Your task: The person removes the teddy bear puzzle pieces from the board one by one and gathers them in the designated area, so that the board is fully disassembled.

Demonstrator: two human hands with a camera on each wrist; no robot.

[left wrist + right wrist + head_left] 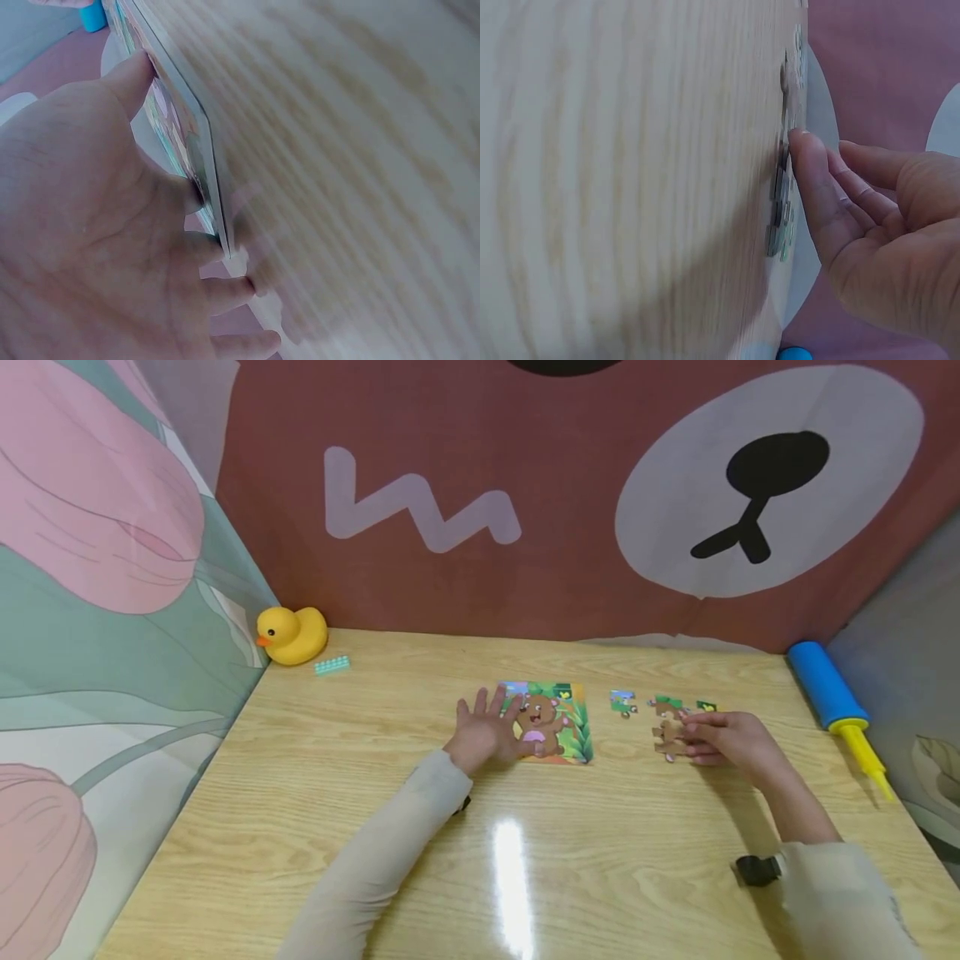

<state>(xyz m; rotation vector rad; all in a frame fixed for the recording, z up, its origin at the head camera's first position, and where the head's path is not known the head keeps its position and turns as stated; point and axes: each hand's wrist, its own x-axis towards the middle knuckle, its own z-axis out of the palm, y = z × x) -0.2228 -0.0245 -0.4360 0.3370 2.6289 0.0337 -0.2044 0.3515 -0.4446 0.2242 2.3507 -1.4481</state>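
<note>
My left hand (486,735) lies spread, fingers straight, on the left part of a square puzzle picture (573,727) of a brown bear among green leaves. Its thumb and fingertips reach over the picture's edge (202,124) in the left wrist view. With slightly bent fingers, my right hand (731,743) touches a cluster of joined puzzle pieces (667,739) showing part of a bear. In the right wrist view one fingertip meets the row of thin pieces (780,187); the fingers partly cover them in the head view.
A separate pair of puzzle pieces (622,700) lies between the picture and the cluster; a small green piece (706,705) lies behind the right hand. A yellow rubber duck (296,637) and turquoise toy brick (332,666) sit back left. A blue-and-yellow pump (828,689) lies right.
</note>
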